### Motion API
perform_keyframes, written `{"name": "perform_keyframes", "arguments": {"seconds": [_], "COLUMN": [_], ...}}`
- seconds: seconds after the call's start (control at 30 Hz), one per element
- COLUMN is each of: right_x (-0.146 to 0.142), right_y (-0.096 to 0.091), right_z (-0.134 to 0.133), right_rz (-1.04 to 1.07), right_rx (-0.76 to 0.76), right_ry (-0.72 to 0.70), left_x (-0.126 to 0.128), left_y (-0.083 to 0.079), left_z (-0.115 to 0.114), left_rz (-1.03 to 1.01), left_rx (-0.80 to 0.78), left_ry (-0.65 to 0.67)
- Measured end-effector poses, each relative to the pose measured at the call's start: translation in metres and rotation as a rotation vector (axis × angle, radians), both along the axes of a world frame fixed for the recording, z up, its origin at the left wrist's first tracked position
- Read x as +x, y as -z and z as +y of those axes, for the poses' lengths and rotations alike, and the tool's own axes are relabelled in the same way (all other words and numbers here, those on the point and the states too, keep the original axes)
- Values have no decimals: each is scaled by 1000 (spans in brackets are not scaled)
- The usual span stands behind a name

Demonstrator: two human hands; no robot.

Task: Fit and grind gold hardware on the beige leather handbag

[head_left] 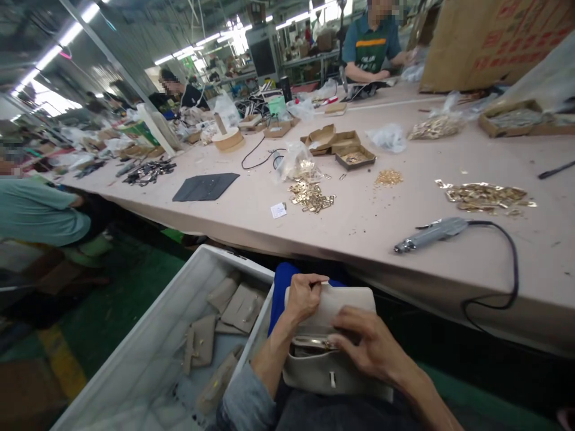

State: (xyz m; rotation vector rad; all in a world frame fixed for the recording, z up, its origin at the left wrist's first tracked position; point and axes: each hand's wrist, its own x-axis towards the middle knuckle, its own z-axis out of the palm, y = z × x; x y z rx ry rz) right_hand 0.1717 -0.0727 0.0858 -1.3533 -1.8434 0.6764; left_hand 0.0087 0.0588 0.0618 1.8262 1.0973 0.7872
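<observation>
My left hand pinches a seemingly light, supple bag by its flap edge, probably surest, at eleven o'clock, my right hand half-curled at three, hold unclear.

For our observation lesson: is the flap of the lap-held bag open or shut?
Open: the left hand holds the flap up, baring a zipper below.

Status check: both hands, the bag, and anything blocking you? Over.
Left hand gripping raised flap; right hand at zipper, its grip unclear. Beige bag open. Nothing seen blocking it; screwdriver lies apart on the table.
</observation>
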Motion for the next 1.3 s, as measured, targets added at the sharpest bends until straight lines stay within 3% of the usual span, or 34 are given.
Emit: {"name": "perform_keyframes", "arguments": {"seconds": [0.07,0.13,0.3,0.4,0.63,0.83,0.93,1.07,1.13,1.2,1.3], "right_x": [9,12,4,3,14,13,7,-1,1,10,32], "right_y": [-1,4,30,33,18,40,46,39,31,24,19], "right_z": [19,39,66,63,57,59,58,52,47,41,32], "right_rz": [147,207,218,262,403,415,439,450,404,336,169], "right_rx": [116,156,18,-34,-211,-266,-217,-22,92,192,186], "right_ry": [174,261,195,171,117,170,178,192,293,482,718], "left_x": [-3,-3,-2,-4,-2,-2,-2,-1,0,0,0], "left_y": [-1,-6,-15,-15,-15,-13,-11,-9,-9,-11,-14], "left_z": [-5,-9,-14,-16,-19,-20,-19,-17,-17,-17,-19], "left_rz": [6,2,96,120,124,29,32,-12,-18,-6,8], "left_rx": [65,146,139,77,115,-3,-31,-52,-45,-34,-16], "left_ry": [-13,0,-1,-23,-29,-24,-39,-9,15,22,12]}}
